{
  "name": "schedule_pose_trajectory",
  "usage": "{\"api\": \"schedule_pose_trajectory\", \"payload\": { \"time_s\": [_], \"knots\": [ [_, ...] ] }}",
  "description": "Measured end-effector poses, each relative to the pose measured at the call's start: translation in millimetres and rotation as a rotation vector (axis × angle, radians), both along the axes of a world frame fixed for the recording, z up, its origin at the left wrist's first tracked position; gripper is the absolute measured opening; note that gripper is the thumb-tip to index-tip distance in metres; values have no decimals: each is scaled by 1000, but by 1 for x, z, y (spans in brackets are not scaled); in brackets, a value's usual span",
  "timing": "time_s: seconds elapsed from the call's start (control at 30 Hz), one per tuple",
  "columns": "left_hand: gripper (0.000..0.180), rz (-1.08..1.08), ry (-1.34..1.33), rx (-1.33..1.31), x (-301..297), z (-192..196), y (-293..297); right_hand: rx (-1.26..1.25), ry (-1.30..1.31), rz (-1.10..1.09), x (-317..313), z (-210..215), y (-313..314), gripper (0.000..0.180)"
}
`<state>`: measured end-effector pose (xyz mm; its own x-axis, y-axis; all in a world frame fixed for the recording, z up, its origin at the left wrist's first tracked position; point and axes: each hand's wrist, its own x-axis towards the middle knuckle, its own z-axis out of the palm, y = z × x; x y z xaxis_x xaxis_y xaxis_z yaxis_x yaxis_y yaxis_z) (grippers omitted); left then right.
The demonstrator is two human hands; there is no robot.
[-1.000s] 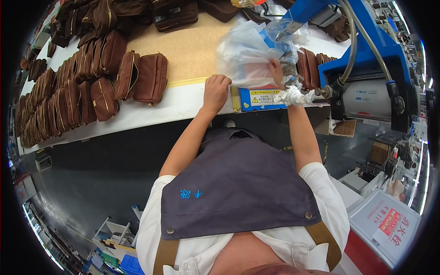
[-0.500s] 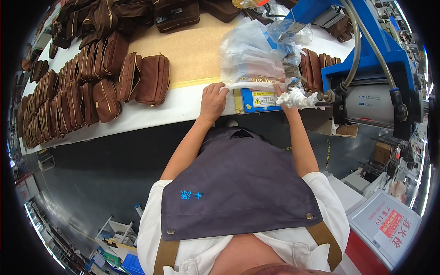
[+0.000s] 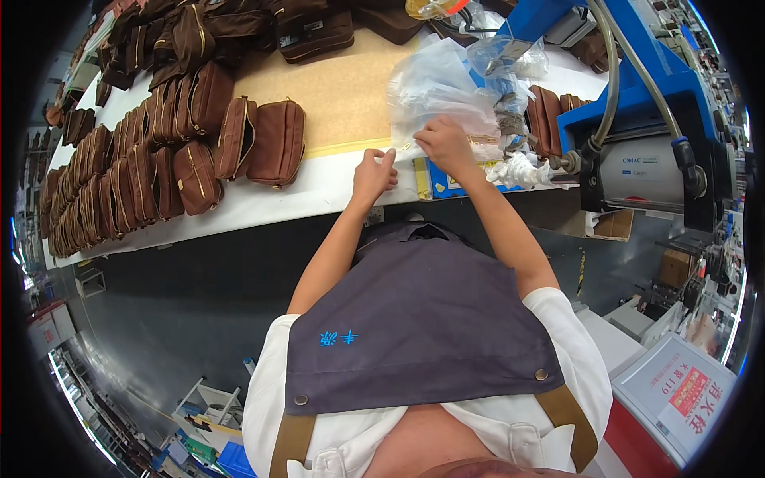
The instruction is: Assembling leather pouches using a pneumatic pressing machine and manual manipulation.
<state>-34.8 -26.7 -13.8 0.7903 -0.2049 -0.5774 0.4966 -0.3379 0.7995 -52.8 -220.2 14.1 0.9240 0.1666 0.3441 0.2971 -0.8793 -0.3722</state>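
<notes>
My right hand (image 3: 448, 150) is pinched over the near left edge of a clear plastic bag (image 3: 434, 88). A small gold-coloured piece (image 3: 407, 146) shows at its fingertips; its exact kind is too small to tell. Just to the left, my left hand (image 3: 374, 177) is curled in above the table's front edge, thumb and fingers close together. Whatever it may hold is hidden. Under the right wrist sits the blue base (image 3: 446, 182) of a press, partly covered by the forearm. Crumpled white wrapping (image 3: 519, 170) lies beside it.
Rows of brown zippered pouches (image 3: 131, 187) stand along the left of the white table (image 3: 335, 179). A tan board (image 3: 335, 88) lies in the middle, with dark brown bags (image 3: 315, 36) behind. At right rises a blue machine frame with a metal cylinder (image 3: 641, 171); more pouches (image 3: 544, 119) stand behind it.
My right hand has moved left from the machine base toward my left hand. The left hand has let go of the plastic edge and come slightly nearer to me.
</notes>
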Motion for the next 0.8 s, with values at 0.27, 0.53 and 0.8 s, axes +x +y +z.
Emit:
{"api": "schedule_pose_trajectory", "payload": {
  "time_s": [0.27,0.53,0.8],
  "knots": [
    [21,-302,-400,334,-2,-28,0,-463,203,57,27,-30,25,9],
    [21,-333,-509,346,-7,-4,10,-285,106,104,29,-17,19,8],
    [54,-9,-1105,1076,35,17,101,882,560,-255,-54,42,-1,19]
  ]
}}
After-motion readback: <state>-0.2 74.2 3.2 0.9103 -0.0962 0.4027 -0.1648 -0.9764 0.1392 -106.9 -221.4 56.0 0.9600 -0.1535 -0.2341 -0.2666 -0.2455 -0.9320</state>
